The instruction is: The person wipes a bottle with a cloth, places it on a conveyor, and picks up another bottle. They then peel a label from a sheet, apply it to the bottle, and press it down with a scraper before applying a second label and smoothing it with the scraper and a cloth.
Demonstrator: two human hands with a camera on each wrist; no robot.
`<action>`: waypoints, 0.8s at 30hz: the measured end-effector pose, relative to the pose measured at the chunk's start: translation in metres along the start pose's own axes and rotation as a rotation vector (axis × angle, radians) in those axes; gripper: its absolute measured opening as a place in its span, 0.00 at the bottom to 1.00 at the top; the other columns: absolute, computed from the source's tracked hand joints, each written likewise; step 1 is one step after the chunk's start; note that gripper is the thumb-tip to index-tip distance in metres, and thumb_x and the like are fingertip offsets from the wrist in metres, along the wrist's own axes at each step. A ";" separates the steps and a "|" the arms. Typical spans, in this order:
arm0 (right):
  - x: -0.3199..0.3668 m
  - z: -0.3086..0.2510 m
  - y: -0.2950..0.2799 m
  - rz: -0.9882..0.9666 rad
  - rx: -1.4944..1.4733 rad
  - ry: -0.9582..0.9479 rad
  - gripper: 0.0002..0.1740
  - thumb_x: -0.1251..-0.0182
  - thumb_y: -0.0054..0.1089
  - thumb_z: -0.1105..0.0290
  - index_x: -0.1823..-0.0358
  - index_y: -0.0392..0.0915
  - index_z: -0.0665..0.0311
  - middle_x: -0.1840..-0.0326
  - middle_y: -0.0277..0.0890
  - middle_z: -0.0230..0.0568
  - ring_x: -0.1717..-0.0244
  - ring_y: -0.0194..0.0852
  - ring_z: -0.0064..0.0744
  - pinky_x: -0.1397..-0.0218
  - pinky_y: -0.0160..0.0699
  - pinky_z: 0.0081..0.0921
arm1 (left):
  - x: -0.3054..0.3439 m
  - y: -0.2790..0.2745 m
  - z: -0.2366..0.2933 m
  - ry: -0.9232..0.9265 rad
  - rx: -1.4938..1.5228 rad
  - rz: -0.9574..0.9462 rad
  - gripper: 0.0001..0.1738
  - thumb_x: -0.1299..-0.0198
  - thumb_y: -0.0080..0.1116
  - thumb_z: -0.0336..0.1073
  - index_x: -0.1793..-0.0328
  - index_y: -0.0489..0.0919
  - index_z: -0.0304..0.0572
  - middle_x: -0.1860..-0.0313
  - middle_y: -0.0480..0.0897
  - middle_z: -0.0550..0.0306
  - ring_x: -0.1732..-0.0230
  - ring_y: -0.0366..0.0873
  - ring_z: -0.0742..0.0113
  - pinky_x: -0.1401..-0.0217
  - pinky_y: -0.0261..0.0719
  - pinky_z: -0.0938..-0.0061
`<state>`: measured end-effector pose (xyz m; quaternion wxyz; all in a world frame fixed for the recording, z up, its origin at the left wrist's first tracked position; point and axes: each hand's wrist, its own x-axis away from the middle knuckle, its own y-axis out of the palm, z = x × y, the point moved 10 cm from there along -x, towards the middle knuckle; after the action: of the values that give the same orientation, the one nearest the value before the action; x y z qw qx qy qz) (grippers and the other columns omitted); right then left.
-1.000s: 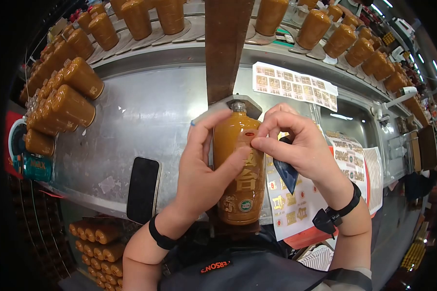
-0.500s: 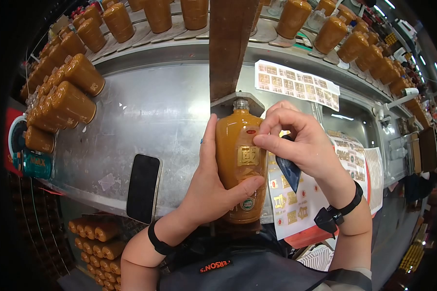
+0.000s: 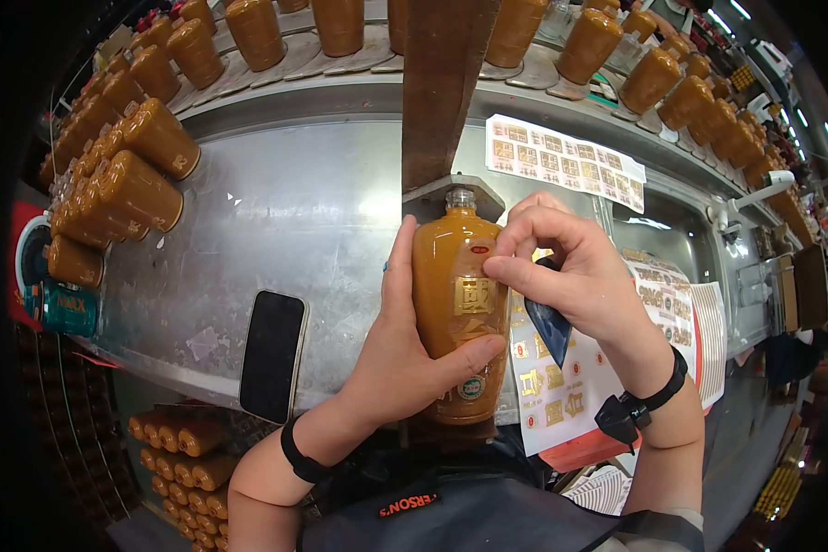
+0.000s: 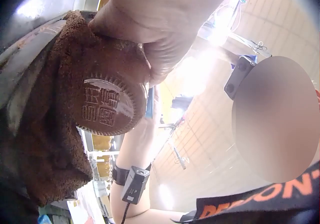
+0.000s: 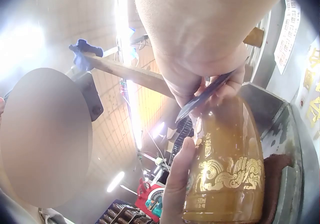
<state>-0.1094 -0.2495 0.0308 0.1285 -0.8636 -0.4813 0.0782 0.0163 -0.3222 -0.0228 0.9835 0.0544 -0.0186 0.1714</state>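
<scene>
An amber-brown glazed bottle (image 3: 437, 262) lies with its neck pointing away from me, gold characters and a small red seal on its front. My left hand (image 3: 391, 345) grips its lower half, fingers along the left side and thumb across the front. At the bottle's upper right, my right hand (image 3: 561, 262) pinches the edge of a clear transfer film (image 3: 470, 265) between thumb and forefinger. A dark pointed scraper (image 3: 549, 333) is also tucked in that hand; its flat blade (image 5: 207, 98) shows in the right wrist view. Brown cloth (image 4: 55, 124) lies under the bottle's embossed base (image 4: 107, 104).
A brown upright beam (image 3: 437, 101) and metal plate stand at the bottle's neck. Gold label sheets (image 3: 561, 405) lie right, another sheet (image 3: 566, 161) behind. A phone (image 3: 273, 357) lies left. Bottles (image 3: 143, 189) stand far left, and more line the conveyor (image 3: 368, 60) behind.
My left hand has shifted down the bottle, its thumb now across the lower character and the upper gold character uncovered. The right hand keeps its pinch. Bottles on the conveyor have moved along.
</scene>
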 end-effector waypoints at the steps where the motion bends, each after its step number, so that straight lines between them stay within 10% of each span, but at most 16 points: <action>1: 0.000 0.000 0.000 0.000 0.000 0.000 0.06 0.41 0.72 0.68 0.68 0.83 0.60 0.71 0.68 0.27 0.63 0.66 0.21 0.49 0.65 0.22 | 0.000 0.000 0.000 0.000 0.000 0.000 0.68 0.45 0.76 0.39 0.15 0.31 0.40 0.25 0.60 0.40 0.25 0.64 0.53 0.25 0.66 0.60; 13: 0.005 -0.006 -0.001 0.068 0.084 -0.064 0.12 0.41 0.73 0.70 0.58 0.81 0.62 0.58 0.72 0.32 0.68 0.70 0.18 0.56 0.71 0.19 | -0.001 0.000 0.008 0.036 -0.053 -0.018 0.66 0.43 0.74 0.39 0.16 0.31 0.39 0.26 0.60 0.41 0.25 0.63 0.53 0.25 0.66 0.60; 19: 0.003 0.010 -0.008 0.124 -0.053 0.037 0.23 0.39 0.72 0.68 0.44 0.76 0.66 0.49 0.73 0.37 0.67 0.72 0.17 0.57 0.74 0.18 | -0.016 -0.025 0.017 0.036 0.074 0.210 0.26 0.31 0.61 0.33 0.30 0.70 0.32 0.33 0.70 0.47 0.30 0.68 0.63 0.27 0.67 0.69; 24: 0.004 0.020 -0.005 0.108 -0.170 0.097 0.28 0.37 0.73 0.65 0.38 0.75 0.66 0.44 0.73 0.38 0.66 0.69 0.15 0.56 0.75 0.18 | -0.025 -0.014 0.022 0.028 0.255 0.149 0.21 0.28 0.56 0.29 0.32 0.70 0.34 0.37 0.75 0.50 0.35 0.73 0.68 0.31 0.71 0.72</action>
<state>-0.1164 -0.2407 0.0135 0.0734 -0.8988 -0.4321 0.0020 -0.0029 -0.3462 -0.0040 0.9533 0.1752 0.0129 0.2455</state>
